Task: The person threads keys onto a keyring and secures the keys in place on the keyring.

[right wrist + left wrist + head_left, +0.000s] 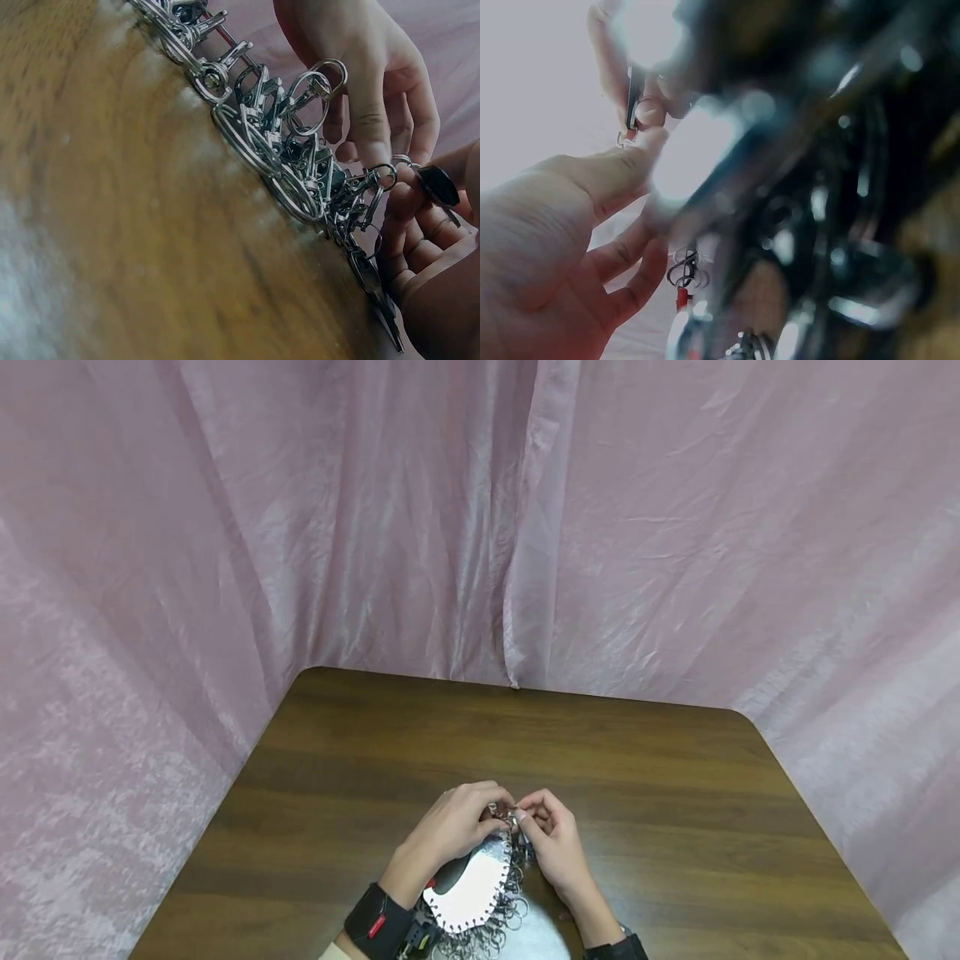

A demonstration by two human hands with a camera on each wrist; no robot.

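Observation:
A bright oval plate point(468, 893) with a notched edge lies under the left forearm in the head view. Metal key rings and swivel clasps point(281, 142) hang crowded along its edge. At the plate's far end, my left hand point(457, 822) pinches a swivel clasp with a ring point(386, 176) between thumb and fingers. Facing it, my right hand point(555, 847) pinches a small dark oval piece point(436, 185) right beside that ring; I cannot tell what the piece is. The left wrist view has my left hand point(547, 232) close up, with blurred metal filling the right side.
The hardware rests on a brown wooden table point(637, 777) with rounded far corners. Pink velvet curtains point(412, 527) surround the table's back and sides. A black part point(453, 872) with a red bit shows on the plate beside the left wrist.

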